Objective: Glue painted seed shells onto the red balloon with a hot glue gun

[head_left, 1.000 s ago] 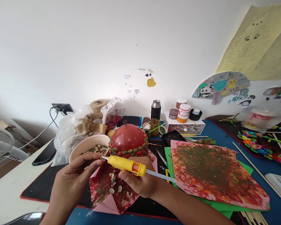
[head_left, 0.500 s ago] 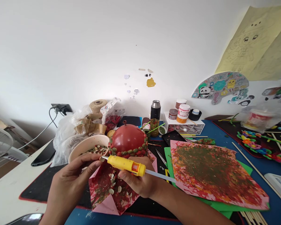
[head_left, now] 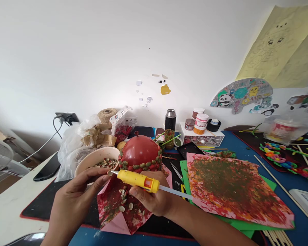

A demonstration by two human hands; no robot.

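Okay, so the left hand (head_left: 73,196) has a small shell piece (head_left: 109,173) pinched between thumb and fingertips, and the right hand (head_left: 155,198) is wrapped around a yellow glue gun (head_left: 136,179). Hands are apart, with just the gun's front end bridging the gap. Nozzle is right at the piece; can't tell if it's actually touching.

Elbow room's pretty tight tbh. The left fingers sit by the near rim of a pale bowl (head_left: 78,165) of shell bits, and the glue stick (head_left: 176,193) out the back of the gun reaches the edge of a big painted sheet (head_left: 228,184). Below the hands, a pink paper (head_left: 115,223) has loose shells on it and a folded near corner. The black mat (head_left: 37,203) has a red border, its front edge running along the blue tabletop (head_left: 86,239).

Just past the gun is the balloon (head_left: 140,152): glossy dark red, knot up, with a lumpy band of green and red pieces around its lower part. Its bottom is hidden. Behind it stand a thermos (head_left: 170,121) and some paint jars (head_left: 201,123), close to the wall (head_left: 92,51).
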